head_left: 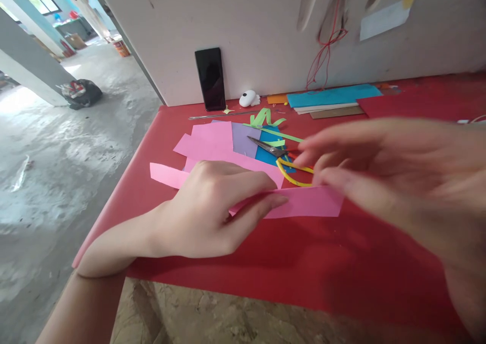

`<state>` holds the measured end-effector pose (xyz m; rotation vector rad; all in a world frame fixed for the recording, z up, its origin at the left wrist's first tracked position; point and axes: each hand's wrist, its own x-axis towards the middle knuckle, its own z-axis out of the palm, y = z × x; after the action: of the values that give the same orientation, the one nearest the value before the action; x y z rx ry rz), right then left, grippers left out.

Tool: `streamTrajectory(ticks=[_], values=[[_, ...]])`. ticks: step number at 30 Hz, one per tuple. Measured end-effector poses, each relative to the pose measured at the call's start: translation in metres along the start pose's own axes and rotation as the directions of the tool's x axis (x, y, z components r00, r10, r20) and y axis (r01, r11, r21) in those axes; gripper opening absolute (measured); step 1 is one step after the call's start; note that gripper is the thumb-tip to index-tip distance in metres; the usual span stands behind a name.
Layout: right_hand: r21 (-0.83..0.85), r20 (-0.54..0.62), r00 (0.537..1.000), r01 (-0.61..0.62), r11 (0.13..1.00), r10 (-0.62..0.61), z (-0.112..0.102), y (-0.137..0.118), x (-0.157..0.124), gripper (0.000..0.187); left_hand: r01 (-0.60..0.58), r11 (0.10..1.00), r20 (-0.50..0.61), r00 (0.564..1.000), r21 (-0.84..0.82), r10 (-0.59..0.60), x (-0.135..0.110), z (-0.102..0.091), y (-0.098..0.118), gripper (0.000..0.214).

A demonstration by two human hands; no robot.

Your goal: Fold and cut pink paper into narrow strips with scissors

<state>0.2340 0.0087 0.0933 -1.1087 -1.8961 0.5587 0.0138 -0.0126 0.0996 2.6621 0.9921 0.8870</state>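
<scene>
My left hand (pixel 212 207) pinches a pink paper strip (pixel 307 202) between thumb and fingers, above the red tabletop. The strip runs out to the right from under my fingertips. Slightly blurred, my right hand (pixel 387 166) hovers over the strip's right end with its fingers stretched out; I cannot tell whether it touches the paper. Behind its fingertips lie scissors (pixel 281 152) with yellow and red handles, partly hidden. They rest on pink paper (pixel 212 139), purple paper (pixel 245 140) and blue paper (pixel 268 144). Another pink strip (pixel 167 174) sticks out left of my left hand.
Curled green paper strips (pixel 261 118) lie behind the scissors. A black phone (pixel 210 79) leans on the wall beside a small white object (pixel 249 98). Blue folded sheets (pixel 334 97) lie at the back right. Red cord (pixel 326 45) hangs above. The red table's (pixel 125 182) left edge borders the floor.
</scene>
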Motion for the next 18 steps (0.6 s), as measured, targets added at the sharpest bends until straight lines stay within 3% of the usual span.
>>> streamTrajectory(ticks=[4, 12, 18], values=[[0.031, 0.066, 0.993, 0.093, 0.995, -0.095, 0.014, -0.024, -0.013, 0.014, -0.033, 0.999, 0.005, 0.999, 0.027, 0.032, -0.001, 0.003, 0.002, 0.025], [0.001, 0.091, 0.995, 0.049, 0.999, -0.048, 0.014, -0.017, -0.006, 0.018, -0.163, 0.952, -0.067, 0.98, 0.259, 0.186, -0.004, 0.009, 0.003, 0.025], [-0.074, 0.143, 0.989, 0.049, 0.996, -0.038, 0.002, -0.009, -0.004, 0.016, -0.166, 0.939, -0.028, 0.983, 0.3, 0.183, -0.003, 0.006, 0.005, 0.026]])
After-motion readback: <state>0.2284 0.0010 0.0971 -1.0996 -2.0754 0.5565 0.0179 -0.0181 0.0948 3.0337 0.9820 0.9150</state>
